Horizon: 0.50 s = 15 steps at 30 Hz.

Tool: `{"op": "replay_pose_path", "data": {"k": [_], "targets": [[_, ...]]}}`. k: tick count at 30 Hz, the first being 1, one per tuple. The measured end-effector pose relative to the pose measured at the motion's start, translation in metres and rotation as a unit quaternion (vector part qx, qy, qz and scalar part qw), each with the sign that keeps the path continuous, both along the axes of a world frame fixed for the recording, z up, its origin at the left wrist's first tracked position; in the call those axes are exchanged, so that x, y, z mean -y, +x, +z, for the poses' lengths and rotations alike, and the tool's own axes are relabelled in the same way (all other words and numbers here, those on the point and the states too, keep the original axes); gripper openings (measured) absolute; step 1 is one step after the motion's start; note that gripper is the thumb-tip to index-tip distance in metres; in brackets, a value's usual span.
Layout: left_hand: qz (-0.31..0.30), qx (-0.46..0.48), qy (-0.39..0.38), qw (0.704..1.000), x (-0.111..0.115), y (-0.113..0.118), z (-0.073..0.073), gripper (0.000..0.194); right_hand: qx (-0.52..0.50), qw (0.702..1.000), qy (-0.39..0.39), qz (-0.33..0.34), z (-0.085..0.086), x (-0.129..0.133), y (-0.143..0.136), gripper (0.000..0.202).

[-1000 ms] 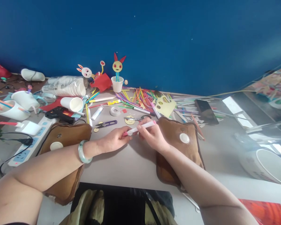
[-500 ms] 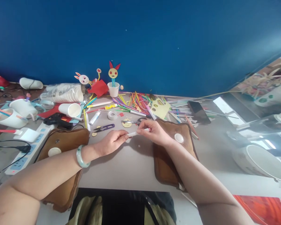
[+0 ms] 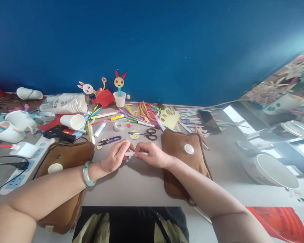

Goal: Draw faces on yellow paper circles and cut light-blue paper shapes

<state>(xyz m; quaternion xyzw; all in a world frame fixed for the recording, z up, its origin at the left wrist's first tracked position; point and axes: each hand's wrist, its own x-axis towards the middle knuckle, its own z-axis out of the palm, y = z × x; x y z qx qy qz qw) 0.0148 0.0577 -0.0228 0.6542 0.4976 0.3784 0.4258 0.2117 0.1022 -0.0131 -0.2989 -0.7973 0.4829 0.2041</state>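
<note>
A thin white stick [image 3: 130, 154] lies level between my hands, low over the table. My left hand [image 3: 116, 155] is closed on its left end, with a pale jade bangle on the wrist. The fingers of my right hand [image 3: 150, 154] pinch the stick near its right end, and the two hands nearly touch. Just beyond them are black-handled scissors [image 3: 151, 134], a yellow round paper face [image 3: 134, 134] under the blades, and small purple snips [image 3: 113, 139]. A tape roll [image 3: 119, 126] sits behind these.
Brown cushions [image 3: 178, 162] lie under both forearms. At the left are a power strip [image 3: 15, 175], a black glue gun [image 3: 59, 132] and paper cups [image 3: 72, 121]. Coloured sticks, a phone [image 3: 209, 121] and a potted rabbit figure [image 3: 119, 98] line the back; a white bowl [image 3: 271, 171] stands right.
My hands have come closer together and a little lower. My right hand has moved left along the stick, uncovering the scissors' handles. The whole view has shifted slightly.
</note>
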Motion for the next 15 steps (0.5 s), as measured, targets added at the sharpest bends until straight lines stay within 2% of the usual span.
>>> {"op": "replay_pose_path", "data": {"k": [4, 7, 8, 11, 13, 15], "targets": [[0.001, -0.028, 0.026, 0.999, -0.003, 0.001, -0.002, 0.039, 0.002, 0.999, 0.031, 0.004, 0.001, -0.003, 0.001, 0.024], [0.006, -0.053, 0.047, 0.997, -0.01, 0.001, -0.004, 0.033, 0.044, 0.992, 0.12, 0.018, 0.006, -0.016, 0.012, 0.021], [0.016, -0.062, 0.062, 0.996, -0.012, 0.001, -0.005, 0.03, 0.074, 0.984, 0.162, 0.004, 0.006, -0.021, 0.017, 0.02], [0.045, -0.091, 0.132, 0.986, -0.02, -0.001, -0.013, 0.026, 0.225, 0.926, 0.288, -0.092, 0.005, -0.037, 0.029, 0.02], [0.068, -0.1, 0.163, 0.979, -0.024, -0.004, -0.02, 0.024, 0.308, 0.882, 0.328, -0.14, 0.004, -0.045, 0.033, 0.019], [0.064, -0.098, 0.147, 0.982, -0.025, -0.006, -0.026, 0.024, 0.351, 0.848, 0.364, -0.158, 0.007, -0.046, 0.033, 0.02]]}}
